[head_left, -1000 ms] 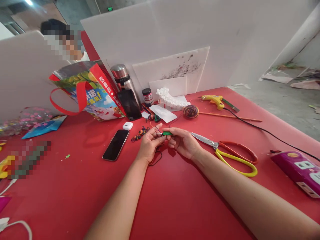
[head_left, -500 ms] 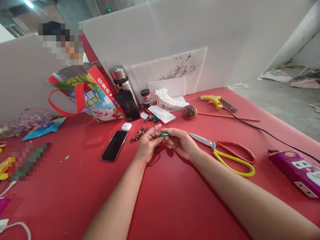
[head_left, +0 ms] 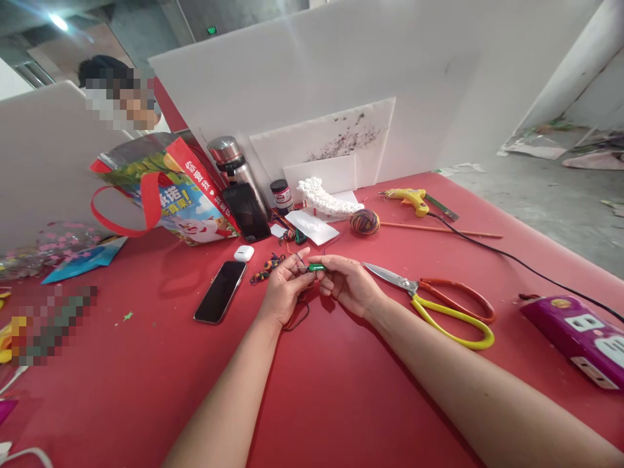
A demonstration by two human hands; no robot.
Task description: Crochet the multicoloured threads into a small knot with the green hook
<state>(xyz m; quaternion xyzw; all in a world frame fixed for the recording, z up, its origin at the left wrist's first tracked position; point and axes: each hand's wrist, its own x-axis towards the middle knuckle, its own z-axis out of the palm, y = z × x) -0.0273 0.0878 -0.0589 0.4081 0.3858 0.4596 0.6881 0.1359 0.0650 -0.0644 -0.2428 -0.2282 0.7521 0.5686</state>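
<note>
My right hand [head_left: 348, 281] is closed on a small green-handled tool [head_left: 316, 267], whose thin metal shaft points left. Close beside it, my left hand [head_left: 287, 286] pinches dark yarn, and a strand runs over its raised finger. A loop of dark yarn [head_left: 303, 315] hangs below the fingers onto the red table. Just behind my left hand lies a strip of multicoloured yarn work [head_left: 267, 268]. The ball of multicoloured yarn [head_left: 364, 221] rests farther back. My fingers hide most of the piece between them.
Large scissors [head_left: 414, 286] lie right of my hands, with a glue gun [head_left: 409, 200] and stick [head_left: 443, 230] behind. A purple power strip [head_left: 575, 335] is far right. Left are a phone [head_left: 221, 292], earbud case [head_left: 244, 253] and bag [head_left: 180, 201]. A person sits beyond the partition.
The whole view has shifted slightly, so things appear a little lower and farther left. Both hands keep nearly the same hold on the tool and yarn.
</note>
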